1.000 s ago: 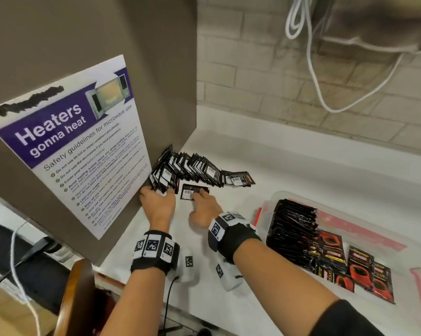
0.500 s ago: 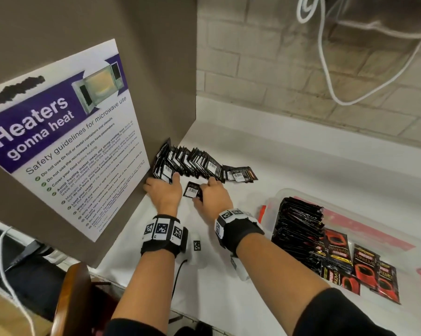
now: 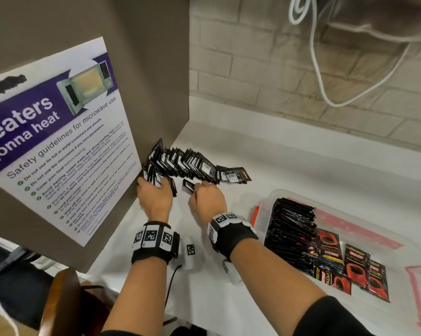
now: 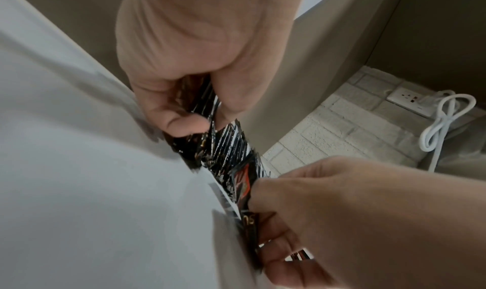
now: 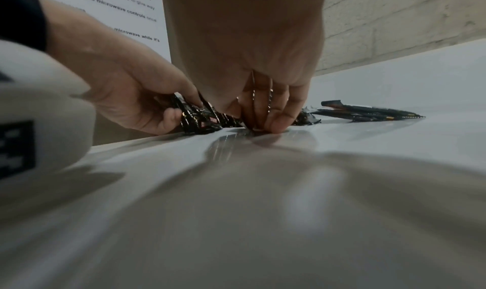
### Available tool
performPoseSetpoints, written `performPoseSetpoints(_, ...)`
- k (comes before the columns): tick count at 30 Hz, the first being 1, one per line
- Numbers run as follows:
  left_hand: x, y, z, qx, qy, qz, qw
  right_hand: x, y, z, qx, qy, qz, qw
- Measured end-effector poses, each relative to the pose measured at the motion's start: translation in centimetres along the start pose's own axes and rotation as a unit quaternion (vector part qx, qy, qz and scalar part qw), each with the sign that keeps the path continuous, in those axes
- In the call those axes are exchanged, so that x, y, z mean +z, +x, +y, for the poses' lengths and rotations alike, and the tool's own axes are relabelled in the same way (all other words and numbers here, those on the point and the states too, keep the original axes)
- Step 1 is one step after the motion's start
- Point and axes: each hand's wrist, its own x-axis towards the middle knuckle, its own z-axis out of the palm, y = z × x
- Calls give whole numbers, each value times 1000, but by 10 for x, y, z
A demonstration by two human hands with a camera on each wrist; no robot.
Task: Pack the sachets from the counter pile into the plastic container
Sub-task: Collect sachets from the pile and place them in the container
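**Both hands in the sachet pile**

The left hand [image 3: 156,198] grips a bundle of black foil sachets [image 3: 156,177]. The right hand [image 3: 208,198] pinches thin sachets upright [image 5: 253,98]. The fanned sachet row [image 3: 192,163] lies at twelve o'clock; the clear plastic container [image 3: 386,229], part-filled, sits at three o'clock on the white counter [image 3: 289,166].
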Motion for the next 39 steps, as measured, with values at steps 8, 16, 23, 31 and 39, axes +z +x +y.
performPoseSetpoints(8, -15, -19, 4, 38, 10, 11, 999, -7, -10, -13, 1, 202, 108, 973)
performPoseSetpoints(16, -13, -38, 16, 112, -164, -86, 976, -44, -34, -20, -80, 321, 70, 941)
performPoseSetpoints(23, -7, -54, 41, 126, -243, -203, 940, -74, -46, -4, -87, 343, 106, 929)
performPoseSetpoints(31, 3, -74, 69, 127, -308, -243, 911, -102, -59, 16, -59, 369, 150, 915)
performPoseSetpoints(39, 1, -110, 113, 158, -339, -322, 870, -146, -74, 28, -4, 543, 166, 823)
